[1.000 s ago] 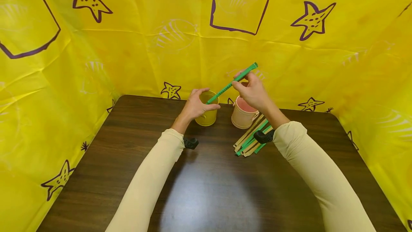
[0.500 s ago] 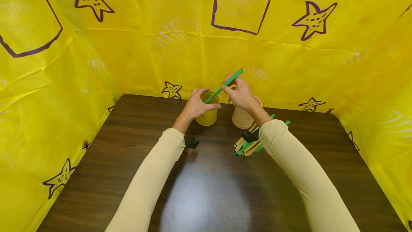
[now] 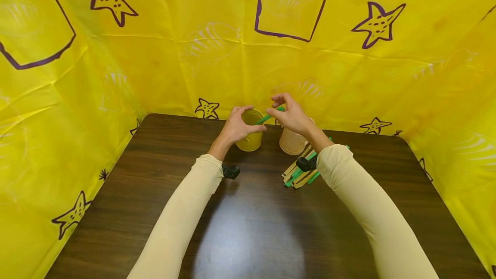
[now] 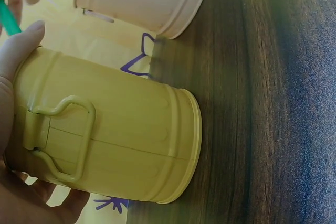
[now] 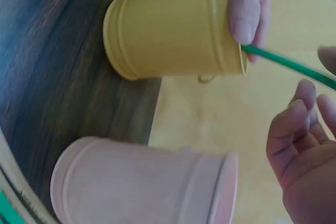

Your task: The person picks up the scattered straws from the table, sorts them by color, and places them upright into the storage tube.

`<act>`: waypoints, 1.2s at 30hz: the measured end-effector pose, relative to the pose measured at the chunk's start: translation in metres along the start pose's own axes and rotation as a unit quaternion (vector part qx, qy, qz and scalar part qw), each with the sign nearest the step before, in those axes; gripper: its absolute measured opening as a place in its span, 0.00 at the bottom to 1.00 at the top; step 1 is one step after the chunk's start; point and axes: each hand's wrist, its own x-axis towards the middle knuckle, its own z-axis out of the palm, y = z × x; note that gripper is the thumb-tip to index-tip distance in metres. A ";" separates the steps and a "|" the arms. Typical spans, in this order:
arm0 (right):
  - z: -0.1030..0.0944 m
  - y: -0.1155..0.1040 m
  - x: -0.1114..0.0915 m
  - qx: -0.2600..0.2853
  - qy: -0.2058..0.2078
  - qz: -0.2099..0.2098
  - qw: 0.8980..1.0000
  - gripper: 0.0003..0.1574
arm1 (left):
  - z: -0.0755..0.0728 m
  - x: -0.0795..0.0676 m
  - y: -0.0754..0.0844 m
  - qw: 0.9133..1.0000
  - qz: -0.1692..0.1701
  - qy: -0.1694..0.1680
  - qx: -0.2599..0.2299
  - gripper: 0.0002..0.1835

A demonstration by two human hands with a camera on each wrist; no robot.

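My left hand (image 3: 236,126) grips the yellow metal bucket (image 3: 249,142) around its rim, thumb on the near side. The bucket stands upright on the table, a wire handle (image 4: 86,140) showing in the left wrist view. A slim green stick (image 5: 294,66) leans out over the bucket's rim, its lower end inside. My right hand (image 3: 291,116) hovers just right of the opening, thumb and fingers spread apart around the stick's upper end. In the right wrist view, gaps show between the fingers and the stick.
A pale pink bucket (image 3: 290,142) stands right of the yellow one, partly under my right hand. In front of it lies a pile of tan and green sticks (image 3: 298,172), partly covered by my right forearm. Yellow patterned sheeting (image 3: 217,72) rises behind the dark wooden table (image 3: 162,154).
My right hand moved left toward the yellow bucket with the green stick, then loosened its fingers from it. The stick has dropped lower into the bucket. My left hand stayed put.
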 end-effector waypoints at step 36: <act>-0.055 0.073 -0.114 -0.136 -0.126 0.017 0.983 0.10 | 0.000 -0.003 0.001 1.000 -0.004 0.001 -0.022 0.50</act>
